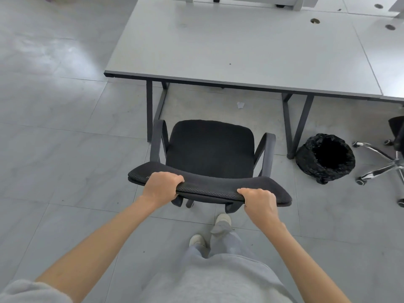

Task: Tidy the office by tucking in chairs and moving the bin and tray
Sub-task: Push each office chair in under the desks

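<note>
Right, person is standing behind the black chair [209, 149], both hands on the top edge of the backrest: left hand [162, 185] curling over it toward the left end, right hand [259, 201] gripping toward the right end, fingers wrapped tight on the padding. The chair is sitting just short of the white desk [240, 47], seat facing the desk, front edge not yet under the top. The desk opening lies straight ahead of the grip, away from the person, so the push looks like it's going forward. The backrest's long axis is running roughly parallel to the desk edge, slightly skewed, right end nearer the person. The chair sits a bit left of centre in the opening; its left armrest is closing on the desk's left leg [149, 110], so that's my clearance worry. A scrap of paper [240, 104] is lying on the floor under the desk edge, in the castors' path. The bin [325, 157], black-lined, is standing just outside the desk's right leg, with a second chair's chrome base [384, 162] beyond it.
</note>
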A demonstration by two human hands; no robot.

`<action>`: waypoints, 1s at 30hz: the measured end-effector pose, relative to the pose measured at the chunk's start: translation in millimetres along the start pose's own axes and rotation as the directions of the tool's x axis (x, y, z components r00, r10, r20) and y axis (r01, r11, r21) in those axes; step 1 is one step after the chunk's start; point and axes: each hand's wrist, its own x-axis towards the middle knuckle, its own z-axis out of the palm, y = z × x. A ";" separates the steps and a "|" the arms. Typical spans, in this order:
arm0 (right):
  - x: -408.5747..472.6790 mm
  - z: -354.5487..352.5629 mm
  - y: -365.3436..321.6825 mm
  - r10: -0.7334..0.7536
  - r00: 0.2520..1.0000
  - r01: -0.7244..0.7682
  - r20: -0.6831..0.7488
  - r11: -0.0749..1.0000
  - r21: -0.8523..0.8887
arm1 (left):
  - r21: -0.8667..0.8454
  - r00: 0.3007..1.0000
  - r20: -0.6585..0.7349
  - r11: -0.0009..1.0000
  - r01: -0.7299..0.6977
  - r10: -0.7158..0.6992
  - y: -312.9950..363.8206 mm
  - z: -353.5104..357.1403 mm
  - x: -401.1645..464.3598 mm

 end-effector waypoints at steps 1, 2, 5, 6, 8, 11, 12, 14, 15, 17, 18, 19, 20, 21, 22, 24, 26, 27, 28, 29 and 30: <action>-8.3 3.3 -3.1 -0.006 0.999 0.005 -0.033 1.000 -0.020 | 0.013 0.999 -0.014 0.999 -0.034 0.034 -0.3 0.6 -5.3; -16.1 5.6 -5.3 -0.007 0.999 0.005 -0.049 0.999 -0.034 | 0.018 0.998 -0.015 0.998 -0.060 0.060 0.0 1.4 -10.1; -33.6 17.2 -4.2 -0.033 0.992 0.032 -0.125 0.999 -0.016 | 0.025 0.992 -0.021 0.992 -0.122 0.122 2.3 8.5 -21.4; -36.5 19.1 -2.7 -0.038 0.989 0.040 -0.143 0.999 0.005 | 0.029 0.991 -0.020 0.991 -0.130 0.130 2.9 10.2 -23.2; -31.6 17.1 -0.6 -0.048 0.984 0.051 -0.171 0.999 0.017 | 0.055 0.993 -0.013 0.991 -0.120 0.120 1.7 10.7 -21.4; -10.4 7.7 2.6 -0.046 0.986 0.045 -0.163 0.999 -0.006 | 0.068 0.998 0.017 0.996 -0.066 0.065 -2.7 3.7 -5.2; -3.3 4.8 4.1 -0.041 0.989 0.039 -0.145 0.999 -0.015 | 0.088 0.998 0.032 0.995 -0.051 0.048 -3.7 2.3 1.1; 12.9 -3.9 6.4 -0.035 0.992 0.035 -0.124 0.999 0.004 | 0.103 0.997 0.077 0.994 -0.025 0.017 -3.6 -4.3 13.2; 22.0 -10.2 7.3 -0.032 0.992 0.034 -0.124 0.999 0.015 | 0.081 0.996 0.087 0.997 -0.010 0.003 -2.3 -9.6 20.7; 39.6 -18.9 13.5 -0.040 0.996 0.038 -0.077 0.999 -0.021 | 0.059 0.993 0.112 0.998 0.019 -0.026 1.8 -17.9 35.6; 46.7 -22.7 19.1 -0.034 0.999 0.033 -0.036 0.998 -0.044 | 0.059 0.991 0.125 0.998 0.031 -0.038 5.2 -19.3 43.1; 51.7 -26.8 25.6 -0.026 1.000 0.026 -0.011 0.998 -0.053 | 0.061 0.989 0.139 0.997 0.049 -0.057 10.8 -20.8 49.6; 54.9 -30.2 33.7 -0.018 1.000 0.018 -0.004 0.998 -0.052 | 0.064 0.986 0.151 0.996 0.067 -0.076 18.4 -21.8 56.0; 56.6 -32.3 43.1 -0.008 1.000 0.008 -0.009 0.999 -0.051 | 0.060 0.984 0.152 0.995 0.083 -0.091 27.2 -21.4 61.5; 57.7 -34.2 52.6 0.003 1.000 -0.004 -0.014 0.999 -0.053 | 0.046 0.983 0.152 0.994 0.096 -0.102 36.8 -20.0 66.9; 60.9 -38.5 70.5 0.038 0.999 -0.039 -0.012 0.997 -0.064 | 0.007 0.982 0.156 0.994 0.111 -0.111 55.6 -17.0 75.4; 62.1 -42.7 83.7 0.084 0.996 -0.084 -0.007 0.995 -0.052 | 0.000 0.984 0.154 0.996 0.088 -0.087 69.8 -14.4 80.4; 60.5 -42.7 87.9 0.096 0.995 -0.097 -0.010 0.994 -0.044 | 0.012 0.986 0.153 0.998 0.066 -0.067 74.1 -11.4 80.6; 58.0 -41.8 90.2 0.101 0.995 -0.101 -0.015 0.994 -0.038 | 0.031 0.986 0.160 0.999 0.042 -0.047 76.7 -8.4 79.3; 54.7 -39.8 90.7 0.101 0.995 -0.101 -0.022 0.994 -0.036 | 0.047 0.985 0.171 0.999 0.023 -0.030 77.2 -5.8 76.7; 50.2 -37.0 89.6 0.100 0.995 -0.101 -0.028 0.994 -0.037 | 0.055 0.984 0.180 0.998 0.009 -0.019 75.8 -3.4 73.8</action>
